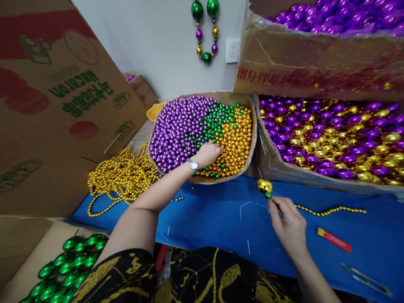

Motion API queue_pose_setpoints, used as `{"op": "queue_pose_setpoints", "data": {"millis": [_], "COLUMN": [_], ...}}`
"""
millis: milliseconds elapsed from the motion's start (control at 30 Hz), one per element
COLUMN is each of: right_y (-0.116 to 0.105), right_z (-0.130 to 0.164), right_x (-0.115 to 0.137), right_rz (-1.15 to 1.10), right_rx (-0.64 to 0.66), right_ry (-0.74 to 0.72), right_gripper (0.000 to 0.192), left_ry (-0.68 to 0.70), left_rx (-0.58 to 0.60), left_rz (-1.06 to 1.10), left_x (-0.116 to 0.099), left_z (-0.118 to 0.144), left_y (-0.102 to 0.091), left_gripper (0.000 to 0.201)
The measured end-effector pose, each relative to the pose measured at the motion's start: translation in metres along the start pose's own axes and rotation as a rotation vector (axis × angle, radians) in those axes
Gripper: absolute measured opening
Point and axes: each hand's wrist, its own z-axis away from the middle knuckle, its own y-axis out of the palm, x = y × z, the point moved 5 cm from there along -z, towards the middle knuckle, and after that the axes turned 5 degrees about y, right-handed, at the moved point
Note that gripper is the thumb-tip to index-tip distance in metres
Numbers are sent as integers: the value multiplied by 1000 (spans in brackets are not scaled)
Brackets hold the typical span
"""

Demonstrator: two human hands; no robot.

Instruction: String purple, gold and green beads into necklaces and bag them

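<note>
Patterned black-and-gold clothing (211, 275) nearest, 6 o'clock. Right hand (288, 223) at 4 o'clock, fingertips pinched on lower end of strung beads (265, 189): gold bead (264, 185) beyond green bead (267, 195), needle (260, 173) sticking out past both. Long axis tilted, tip roughly toward 11 o'clock. Left hand (208, 154) dead centre, fingers down among gold beads (240, 139); can't tell from here if they've closed on any.

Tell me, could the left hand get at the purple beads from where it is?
Probably yes: the left hand reaches into the same open box that holds the purple beads, and no divider shows between.
</note>
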Motion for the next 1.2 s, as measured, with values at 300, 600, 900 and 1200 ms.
{"op": "queue_pose_setpoints", "data": {"millis": [300,600,900,1200], "right_y": [0,2,0,6], "right_z": [-4,-3,-4,1], "right_x": [3,2,3,-1], "right_rz": [-21,-27,-23,-12], "right_rx": [17,13,9,27], "right_ry": [23,18,14,5], "right_gripper": [11,11,12,11], "left_ry": [-43,-48,-73,-65], "left_rx": [26,27,-67,-51], "left_rz": [17,41,78,101], "left_x": [2,2,8,27], "left_z": [-1,-1,4,8], "left_y": [4,4,-7,-10], "left_gripper": [27,27,30,27]}}
